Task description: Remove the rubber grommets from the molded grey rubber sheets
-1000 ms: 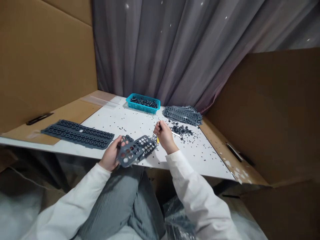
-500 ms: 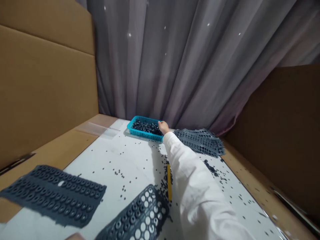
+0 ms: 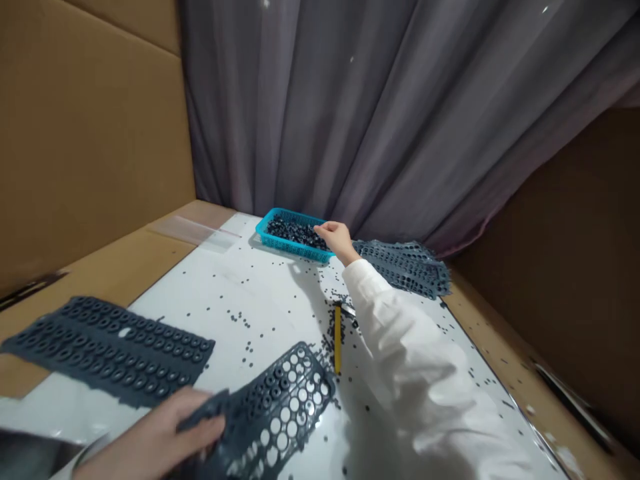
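My left hand (image 3: 175, 430) grips the near end of a dark rubber sheet (image 3: 280, 400), thumb on top. Part of this sheet still bears rings, and many round holes show the white surface through it. At the right end of a blue plastic basket (image 3: 295, 251), my right hand (image 3: 336, 239) has its thumb and fingertips pinched together. Anything between those fingertips is too small to make out. Small black pieces (image 3: 295, 232) fill the basket. Another dark sheet with rows of rings (image 3: 110, 350) lies to the left, with one hole in it.
A yellow-handled tool (image 3: 337, 340) with a metal tip lies among scattered black bits on the white tabletop (image 3: 200, 333). Dark perforated sheets (image 3: 405, 267) are piled at the back right. Cardboard walls (image 3: 90, 133) flank both sides, and a grey curtain (image 3: 310, 120) hangs behind.
My right hand has drawn back slightly to the right from the basket's contents. My left hand has come further into view, holding the sheet's near end. The view has tilted down a little.
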Action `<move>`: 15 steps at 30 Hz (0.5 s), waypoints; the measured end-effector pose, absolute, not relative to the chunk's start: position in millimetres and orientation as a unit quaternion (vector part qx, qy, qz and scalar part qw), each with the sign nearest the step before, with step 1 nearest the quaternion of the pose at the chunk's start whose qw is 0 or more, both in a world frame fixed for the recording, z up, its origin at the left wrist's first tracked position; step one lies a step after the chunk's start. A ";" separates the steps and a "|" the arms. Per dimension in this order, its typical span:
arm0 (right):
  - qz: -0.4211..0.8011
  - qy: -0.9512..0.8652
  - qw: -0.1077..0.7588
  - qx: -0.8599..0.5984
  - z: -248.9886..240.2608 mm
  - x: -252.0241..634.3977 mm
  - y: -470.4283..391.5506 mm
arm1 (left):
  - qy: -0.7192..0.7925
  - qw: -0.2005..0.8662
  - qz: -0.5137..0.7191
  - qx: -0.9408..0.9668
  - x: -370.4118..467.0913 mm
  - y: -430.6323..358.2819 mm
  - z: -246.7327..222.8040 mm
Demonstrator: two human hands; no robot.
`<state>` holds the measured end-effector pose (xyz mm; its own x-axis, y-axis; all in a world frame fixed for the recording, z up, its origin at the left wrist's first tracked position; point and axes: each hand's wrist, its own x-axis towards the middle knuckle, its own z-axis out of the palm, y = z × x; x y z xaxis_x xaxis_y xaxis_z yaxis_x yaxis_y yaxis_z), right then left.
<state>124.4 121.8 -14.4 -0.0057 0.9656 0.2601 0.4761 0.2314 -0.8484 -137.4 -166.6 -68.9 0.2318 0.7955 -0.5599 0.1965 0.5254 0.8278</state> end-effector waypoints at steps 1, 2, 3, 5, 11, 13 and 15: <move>0.283 -0.667 0.430 -0.539 -12.7 120.3 99.1 | 0.570 0.653 0.255 0.429 -127.4 -163.8 -63.6; 0.288 -0.684 0.419 -0.523 -10.5 115.7 73.1 | 0.549 0.654 0.272 0.444 -117.6 -160.4 -59.1; 0.298 -0.713 0.399 -0.494 -7.7 111.1 44.6 | 0.539 0.639 0.308 0.454 -108.4 -156.9 -55.3; 0.297 -0.827 0.296 -0.375 -1.5 103.7 -15.5 | 0.517 0.595 0.354 0.504 -93.2 -152.0 -50.4; 0.188 -0.904 0.148 -0.354 -7.2 100.7 -138.2 | 0.432 0.500 0.362 0.658 -76.6 -165.3 -61.0; 0.155 -0.910 0.138 -0.360 -18.3 103.6 -152.8 | 0.455 0.479 0.388 0.642 -75.7 -175.2 -73.0; 0.139 -0.912 0.129 -0.363 -29.3 106.5 -161.4 | 0.492 0.461 0.410 0.614 -73.8 -183.4 -83.7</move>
